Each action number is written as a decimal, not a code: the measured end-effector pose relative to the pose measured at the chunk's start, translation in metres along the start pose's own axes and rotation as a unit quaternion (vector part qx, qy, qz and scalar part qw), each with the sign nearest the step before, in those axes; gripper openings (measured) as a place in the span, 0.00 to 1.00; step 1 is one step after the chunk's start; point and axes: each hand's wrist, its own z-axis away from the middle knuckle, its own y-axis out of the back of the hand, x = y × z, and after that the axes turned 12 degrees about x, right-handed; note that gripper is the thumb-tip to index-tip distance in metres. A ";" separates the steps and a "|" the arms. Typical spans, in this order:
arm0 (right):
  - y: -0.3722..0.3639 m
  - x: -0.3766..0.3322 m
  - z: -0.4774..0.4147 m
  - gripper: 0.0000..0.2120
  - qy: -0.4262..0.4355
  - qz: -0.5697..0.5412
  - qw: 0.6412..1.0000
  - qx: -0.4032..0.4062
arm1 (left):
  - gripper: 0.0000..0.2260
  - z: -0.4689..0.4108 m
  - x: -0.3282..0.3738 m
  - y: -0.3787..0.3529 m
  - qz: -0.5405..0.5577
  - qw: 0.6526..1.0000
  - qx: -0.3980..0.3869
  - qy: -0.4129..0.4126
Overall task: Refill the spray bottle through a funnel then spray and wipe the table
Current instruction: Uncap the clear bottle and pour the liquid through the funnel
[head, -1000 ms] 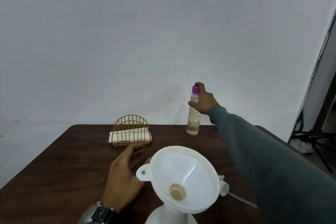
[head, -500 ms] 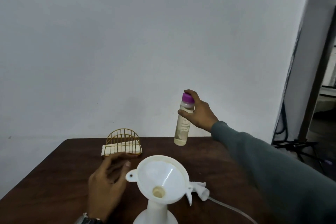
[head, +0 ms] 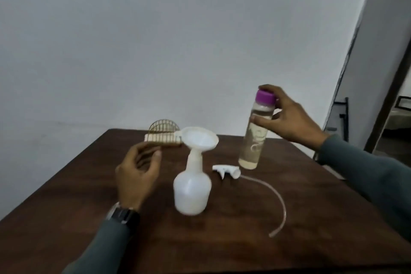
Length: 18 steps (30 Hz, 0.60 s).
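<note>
A white spray bottle point(head: 191, 191) stands mid-table with a white funnel point(head: 199, 140) set in its neck. Its detached trigger head point(head: 225, 171) lies just to the right, its thin tube point(head: 280, 207) curving toward me. My right hand point(head: 289, 115) grips a clear refill bottle point(head: 253, 140) with a purple cap point(head: 265, 96) near its top, holding it upright in the air right of the funnel; pale liquid fills it. My left hand point(head: 138, 173) hovers left of the spray bottle, fingers loosely curled, holding nothing.
A gold wire holder point(head: 163, 134) with white cloths stands at the far edge of the dark wooden table point(head: 222, 240), behind the funnel. A plain wall is behind. A dark doorway and a metal frame are at the right.
My right hand lifted the refill bottle off the far table edge and brought it nearer, right of the funnel. My view pulled back, showing the whole spray bottle. My left hand rose slightly.
</note>
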 end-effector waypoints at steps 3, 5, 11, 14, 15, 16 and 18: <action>0.017 -0.017 0.039 0.35 -0.011 -0.009 1.000 -0.004 | 0.13 0.019 0.016 0.014 0.020 1.000 -0.020 0.002; 0.025 -0.030 0.065 0.35 -0.015 -0.021 1.000 -0.012 | 0.12 0.030 0.024 0.023 0.026 0.999 -0.022 0.002; 0.028 -0.058 0.126 0.35 -0.024 -0.083 0.996 -0.022 | 0.10 0.064 0.046 0.045 0.035 0.999 -0.021 -0.010; 0.015 -0.073 0.145 0.36 -0.021 -0.107 0.993 -0.040 | 0.12 0.084 0.061 0.052 0.050 0.997 -0.054 -0.012; 0.009 -0.076 0.149 0.37 -0.020 -0.111 0.993 -0.040 | 0.13 0.091 0.068 0.054 0.060 0.995 -0.075 -0.012; 0.003 -0.079 0.153 0.37 -0.019 -0.115 0.992 -0.038 | 0.14 0.097 0.075 0.054 0.072 0.992 -0.099 -0.008; -0.009 -0.087 0.154 0.39 -0.011 -0.114 0.993 -0.038 | 0.19 0.105 0.085 0.052 0.091 0.985 -0.146 -0.003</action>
